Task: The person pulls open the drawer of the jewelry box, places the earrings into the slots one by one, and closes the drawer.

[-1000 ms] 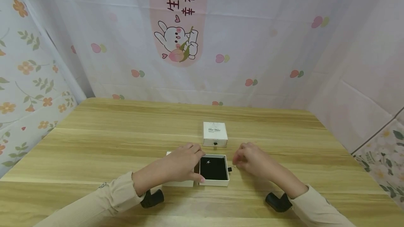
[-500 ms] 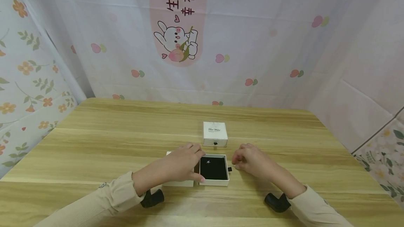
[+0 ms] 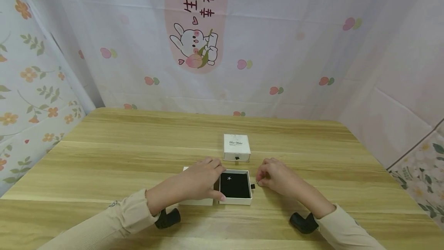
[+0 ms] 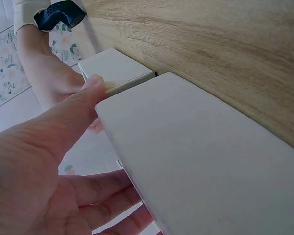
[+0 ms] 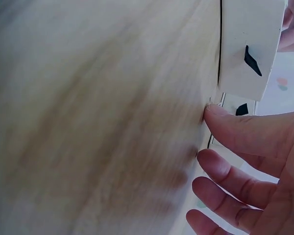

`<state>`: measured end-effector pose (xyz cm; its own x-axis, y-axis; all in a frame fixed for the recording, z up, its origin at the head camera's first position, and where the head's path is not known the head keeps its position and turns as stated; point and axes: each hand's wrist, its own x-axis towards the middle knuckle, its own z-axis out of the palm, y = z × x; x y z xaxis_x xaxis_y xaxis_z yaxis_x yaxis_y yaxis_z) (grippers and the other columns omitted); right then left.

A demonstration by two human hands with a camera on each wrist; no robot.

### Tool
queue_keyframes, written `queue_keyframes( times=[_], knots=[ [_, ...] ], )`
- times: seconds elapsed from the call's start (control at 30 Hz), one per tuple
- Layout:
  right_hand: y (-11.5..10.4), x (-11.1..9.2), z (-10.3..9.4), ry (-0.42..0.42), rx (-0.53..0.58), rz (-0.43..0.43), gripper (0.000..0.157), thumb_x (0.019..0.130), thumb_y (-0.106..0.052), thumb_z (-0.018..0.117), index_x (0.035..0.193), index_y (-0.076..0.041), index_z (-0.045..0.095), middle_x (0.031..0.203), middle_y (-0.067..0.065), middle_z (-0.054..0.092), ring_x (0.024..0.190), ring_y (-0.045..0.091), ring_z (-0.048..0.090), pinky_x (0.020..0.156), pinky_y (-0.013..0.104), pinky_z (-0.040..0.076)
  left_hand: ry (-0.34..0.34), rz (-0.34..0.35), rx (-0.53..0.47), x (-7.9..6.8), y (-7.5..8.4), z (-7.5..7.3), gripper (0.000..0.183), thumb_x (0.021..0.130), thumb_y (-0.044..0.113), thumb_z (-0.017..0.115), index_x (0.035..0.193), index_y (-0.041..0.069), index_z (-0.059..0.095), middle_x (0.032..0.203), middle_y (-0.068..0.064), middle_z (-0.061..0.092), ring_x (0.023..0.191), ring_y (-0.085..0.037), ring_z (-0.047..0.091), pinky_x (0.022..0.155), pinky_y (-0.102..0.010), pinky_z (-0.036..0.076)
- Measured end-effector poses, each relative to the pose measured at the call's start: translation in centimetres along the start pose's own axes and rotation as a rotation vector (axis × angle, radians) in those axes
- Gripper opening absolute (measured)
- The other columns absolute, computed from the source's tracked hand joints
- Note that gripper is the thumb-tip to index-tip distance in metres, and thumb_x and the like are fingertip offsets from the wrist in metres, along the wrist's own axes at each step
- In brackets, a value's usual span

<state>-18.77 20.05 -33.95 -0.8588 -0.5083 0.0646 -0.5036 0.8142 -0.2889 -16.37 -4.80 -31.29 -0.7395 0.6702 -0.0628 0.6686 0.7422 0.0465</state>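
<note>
A white drawer-style jewelry box lies pulled apart in the head view. Its tray [image 3: 236, 201] has a black pad [image 3: 239, 189] inside, with a small silver star-shaped stud [image 3: 229, 178] near the upper left. The sleeve [image 4: 206, 147] sits to the left, partly covered by my left hand [image 3: 202, 178]. That hand spans the join of sleeve and tray, thumb on the near side and fingers on the far side. Right of the tray's black pull tab [image 3: 253, 186], my right hand [image 3: 277, 176] pinches a tiny shiny earring [image 5: 213, 102] close to the tabletop.
Behind the tray stands a second white box [image 3: 236, 147], closed, with printed lettering and a black tab. The wooden table [image 3: 138, 146] extends around, bounded by a patterned curtain [image 3: 277, 49]. Black wrist-worn devices [image 3: 168, 218] hang below both wrists.
The fingertips of my right hand shift slightly at the table beside the tab, and the shiny piece shows less between them in the head view. My left hand and both boxes stay put.
</note>
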Motion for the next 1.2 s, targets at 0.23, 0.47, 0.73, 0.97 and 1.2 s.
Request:
queue_keyframes(
  times=[0.23,0.47,0.73,0.97,1.2],
  knots=[
    [0.1,0.0,0.1,0.019,-0.005,-0.014,0.014,0.075,-0.012,0.071,0.068,-0.019,0.061,0.074,-0.010,0.050,0.075,0.007,0.042,0.065,0.023,0.038,-0.003,-0.008,-0.011,0.1,0.1,0.0,0.071,0.076,0.055,0.060,0.126,0.005,0.050,0.124,-0.007,0.051,0.116,-0.022,0.046,0.097,-0.036,0.041],
    [0.1,0.0,0.1,0.024,0.000,-0.012,0.013,0.076,-0.011,0.070,0.068,-0.018,0.062,0.075,-0.010,0.050,0.076,0.007,0.043,0.067,0.024,0.039,0.003,-0.008,-0.017,0.2,0.0,0.1,0.070,0.077,0.054,0.061,0.126,0.005,0.051,0.123,-0.006,0.051,0.115,-0.022,0.046,0.097,-0.036,0.041],
    [-0.1,-0.1,-0.6,0.047,0.005,-0.049,0.010,0.078,-0.011,0.068,0.071,-0.015,0.062,0.076,-0.008,0.052,0.077,0.008,0.045,0.067,0.024,0.040,-0.002,-0.003,-0.022,0.1,0.0,0.1,0.071,0.076,0.054,0.061,0.126,0.004,0.050,0.125,-0.007,0.050,0.117,-0.022,0.045,0.098,-0.037,0.040],
    [-0.1,0.1,-1.0,0.080,-0.004,-0.081,0.010,0.078,-0.005,0.066,0.072,-0.012,0.064,0.075,-0.006,0.055,0.075,0.009,0.047,0.065,0.024,0.042,0.006,0.000,-0.008,0.1,0.0,0.0,0.071,0.076,0.054,0.060,0.126,0.005,0.050,0.123,-0.006,0.051,0.115,-0.021,0.047,0.097,-0.036,0.041],
    [-0.1,0.1,-1.0,0.100,-0.022,-0.074,0.009,0.077,-0.004,0.066,0.071,-0.011,0.064,0.074,-0.005,0.056,0.075,0.010,0.048,0.066,0.025,0.044,-0.001,-0.001,-0.009,0.0,0.0,0.0,0.071,0.077,0.055,0.060,0.126,0.004,0.050,0.124,-0.007,0.051,0.116,-0.022,0.046,0.098,-0.036,0.040]
  ],
)
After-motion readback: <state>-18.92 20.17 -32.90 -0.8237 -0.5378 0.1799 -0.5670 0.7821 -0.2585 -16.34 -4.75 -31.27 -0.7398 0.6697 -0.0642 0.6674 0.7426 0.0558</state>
